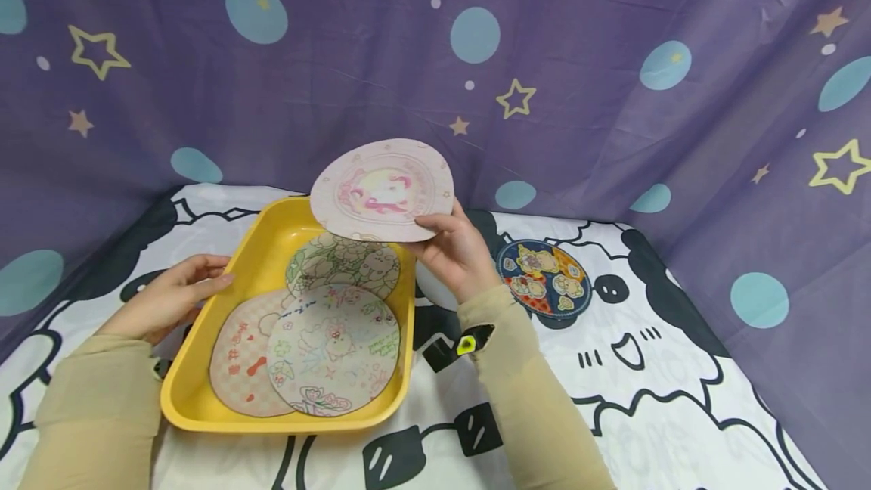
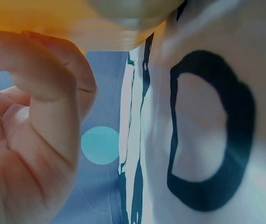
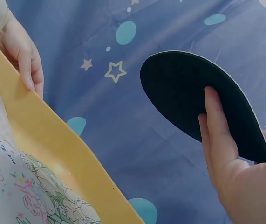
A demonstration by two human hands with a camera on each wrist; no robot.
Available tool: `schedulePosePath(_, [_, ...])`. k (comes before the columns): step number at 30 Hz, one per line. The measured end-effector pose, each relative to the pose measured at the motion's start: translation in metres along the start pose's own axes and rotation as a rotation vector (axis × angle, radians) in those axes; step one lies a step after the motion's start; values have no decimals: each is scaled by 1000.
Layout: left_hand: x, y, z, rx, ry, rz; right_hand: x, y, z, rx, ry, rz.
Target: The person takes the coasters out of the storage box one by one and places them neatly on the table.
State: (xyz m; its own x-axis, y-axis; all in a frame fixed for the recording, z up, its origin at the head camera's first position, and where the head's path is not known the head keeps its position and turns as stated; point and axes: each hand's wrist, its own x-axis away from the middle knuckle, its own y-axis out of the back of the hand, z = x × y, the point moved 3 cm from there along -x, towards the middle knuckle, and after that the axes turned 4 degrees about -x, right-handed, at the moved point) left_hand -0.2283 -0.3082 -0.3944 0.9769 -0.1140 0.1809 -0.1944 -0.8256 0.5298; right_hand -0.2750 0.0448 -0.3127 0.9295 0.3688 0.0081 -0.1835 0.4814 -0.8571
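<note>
My right hand [image 1: 454,249] pinches a pink round mat [image 1: 381,191] by its near right edge, thumb on the printed face. The mat is raised and tilted above the far end of a yellow tray [image 1: 261,248]. Its dark underside [image 3: 179,88] shows in the right wrist view, with fingers lying against it. At the tray's left side, my left hand [image 1: 178,292] grips the rim with bent fingers. Inside the tray lie a white mat with coloured doodles [image 1: 336,354], a pink checked mat [image 1: 241,369] partly beneath it, and a green-patterned mat [image 1: 347,263] at the far end.
A dark blue round mat [image 1: 544,278] with cartoon figures lies on the cloth, right of the tray. Black-and-white cartoon cloth [image 1: 653,399] covers the table. A purple curtain [image 1: 578,134] with stars and dots hangs behind it and along the sides.
</note>
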Motion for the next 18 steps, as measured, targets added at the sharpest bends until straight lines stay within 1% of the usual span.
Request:
schedulePosePath(7, [-1,0,0,2,6,-1,13,5,8,-7,20,9])
schedulePosePath(13, [-2,0,0,3,16,-1,24,9,11,3,26,-2])
schedulePosePath(18, [-1,0,0,6,13,-9,33,11,15,25,32,20])
